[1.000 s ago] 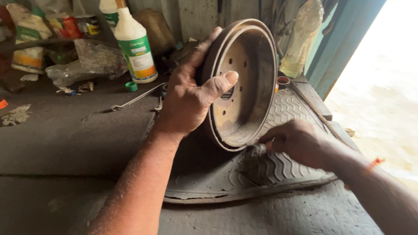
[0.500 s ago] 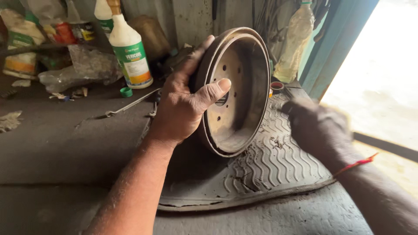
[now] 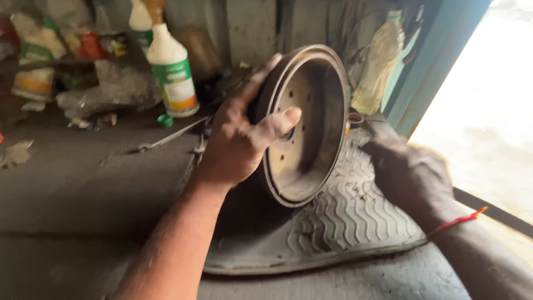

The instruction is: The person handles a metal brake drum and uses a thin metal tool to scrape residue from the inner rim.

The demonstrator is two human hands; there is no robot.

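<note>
A rusty round brake drum [image 3: 311, 111] stands on its edge on a ribbed rubber mat [image 3: 344, 222], with its hollow side facing right. My left hand [image 3: 239, 139] grips the drum's rim, with the thumb inside and the fingers behind. To the right of the drum, my right hand [image 3: 411, 175] rests low over the mat's far right side. It is blurred with the fingers curled. I cannot see whether anything is in it. A red thread circles that wrist.
A white bottle with a green label [image 3: 172, 72] stands at the back, with bags and clutter to its left. A thin wrench [image 3: 166, 139] and a green cap [image 3: 164, 120] lie on the dusty bench. Behind the drum are a clear plastic bottle [image 3: 377, 61], a small round tin [image 3: 355, 119] and a teal door frame [image 3: 433, 61].
My right hand left the drum's lower rim and moved right and away, over the mat's far side. My left hand has kept the drum upright, nearly still.
</note>
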